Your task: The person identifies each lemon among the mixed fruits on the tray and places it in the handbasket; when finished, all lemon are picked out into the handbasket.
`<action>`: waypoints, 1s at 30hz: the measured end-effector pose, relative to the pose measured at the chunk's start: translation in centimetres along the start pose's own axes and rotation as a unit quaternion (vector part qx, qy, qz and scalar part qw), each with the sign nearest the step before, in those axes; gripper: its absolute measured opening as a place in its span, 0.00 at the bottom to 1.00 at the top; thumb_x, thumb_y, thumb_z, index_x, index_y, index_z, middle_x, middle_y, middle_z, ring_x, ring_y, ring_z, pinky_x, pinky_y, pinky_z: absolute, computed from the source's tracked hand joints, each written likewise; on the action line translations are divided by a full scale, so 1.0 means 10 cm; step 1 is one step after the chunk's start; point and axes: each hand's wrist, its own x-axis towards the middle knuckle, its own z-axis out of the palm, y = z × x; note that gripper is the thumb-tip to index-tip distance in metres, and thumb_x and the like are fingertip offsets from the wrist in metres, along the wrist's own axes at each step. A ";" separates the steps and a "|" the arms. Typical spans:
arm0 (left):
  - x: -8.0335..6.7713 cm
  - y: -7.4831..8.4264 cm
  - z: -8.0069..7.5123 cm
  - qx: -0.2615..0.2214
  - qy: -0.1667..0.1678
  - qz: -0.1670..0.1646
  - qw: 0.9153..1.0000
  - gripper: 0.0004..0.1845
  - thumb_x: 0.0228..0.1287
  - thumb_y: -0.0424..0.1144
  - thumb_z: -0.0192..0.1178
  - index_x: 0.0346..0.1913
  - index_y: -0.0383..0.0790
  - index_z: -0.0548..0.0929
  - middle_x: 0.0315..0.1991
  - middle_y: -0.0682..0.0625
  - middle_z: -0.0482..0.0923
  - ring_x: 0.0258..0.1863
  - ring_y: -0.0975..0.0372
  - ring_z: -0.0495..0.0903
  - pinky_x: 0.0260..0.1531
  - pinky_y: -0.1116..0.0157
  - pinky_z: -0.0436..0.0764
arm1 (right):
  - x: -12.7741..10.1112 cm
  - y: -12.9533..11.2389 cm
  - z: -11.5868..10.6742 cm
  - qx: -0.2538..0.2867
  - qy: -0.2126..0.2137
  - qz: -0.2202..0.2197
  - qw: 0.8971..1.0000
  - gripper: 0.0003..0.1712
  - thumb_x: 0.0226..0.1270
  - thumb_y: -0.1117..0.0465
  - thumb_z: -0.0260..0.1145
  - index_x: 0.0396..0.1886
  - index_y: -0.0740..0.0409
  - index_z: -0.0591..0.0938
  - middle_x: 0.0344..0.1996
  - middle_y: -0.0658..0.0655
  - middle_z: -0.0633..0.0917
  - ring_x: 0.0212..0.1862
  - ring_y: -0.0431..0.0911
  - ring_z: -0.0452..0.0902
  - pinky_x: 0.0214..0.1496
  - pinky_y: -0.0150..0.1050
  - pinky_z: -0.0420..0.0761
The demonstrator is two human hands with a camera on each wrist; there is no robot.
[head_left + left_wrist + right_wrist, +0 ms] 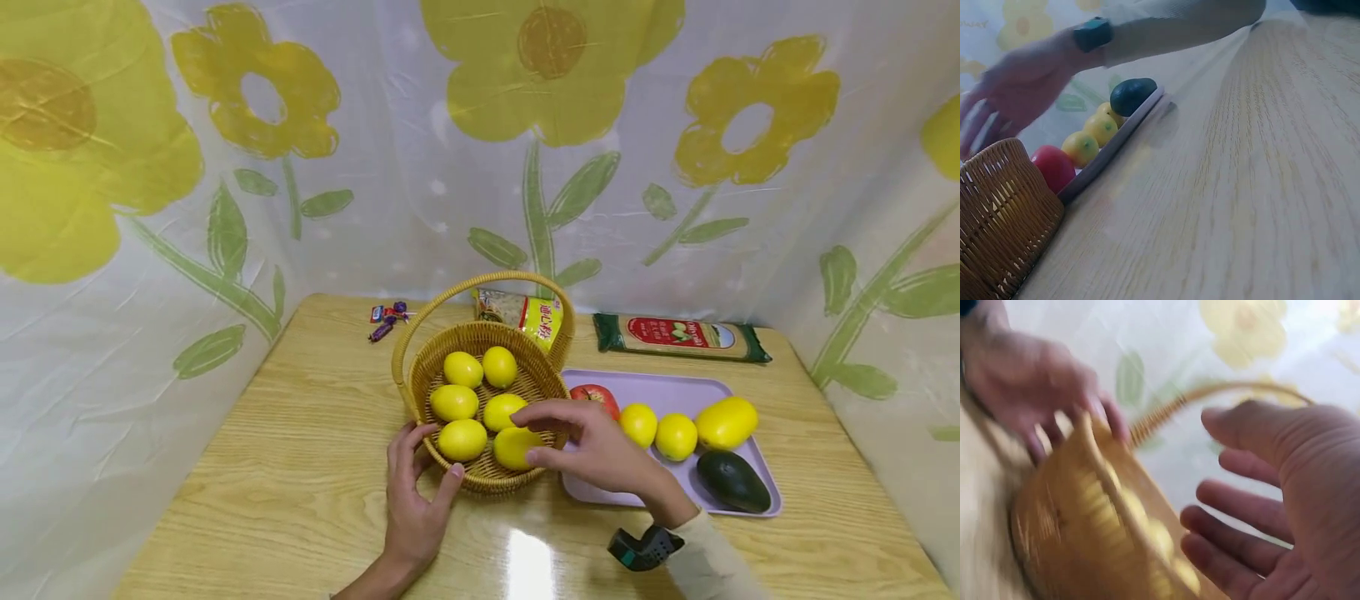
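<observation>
A woven basket (489,482) with a tall handle stands on the table, holding several yellow lemons (453,402). My left hand (417,500) grips its near left rim, thumb and fingers on either side, as the right wrist view also shows. Over the basket's right side hovers my right hand (592,446), fingers spread and loosely bent. One lemon (516,448) lies just beneath its fingertips. In the right wrist view nothing sits between that hand's fingers (1241,506).
Right of the basket, a lilac tray (645,383) carries a red apple (596,398), two round yellow fruits (676,437), an oblong yellow fruit (727,423) and a dark green avocado (733,481). Behind are two food packets (682,336) and wrapped candies (387,319).
</observation>
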 end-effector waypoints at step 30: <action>-0.01 0.00 0.01 0.015 -0.004 -0.017 1.000 0.32 0.70 0.31 0.70 0.75 0.40 0.74 0.81 0.38 0.60 0.79 0.50 0.64 0.71 0.73 0.73 | -1.13 0.45 -0.95 -0.328 0.181 0.153 0.915 0.24 0.59 0.58 0.87 0.55 0.58 0.92 0.46 0.57 0.94 0.42 0.51 0.91 0.45 0.52 0.94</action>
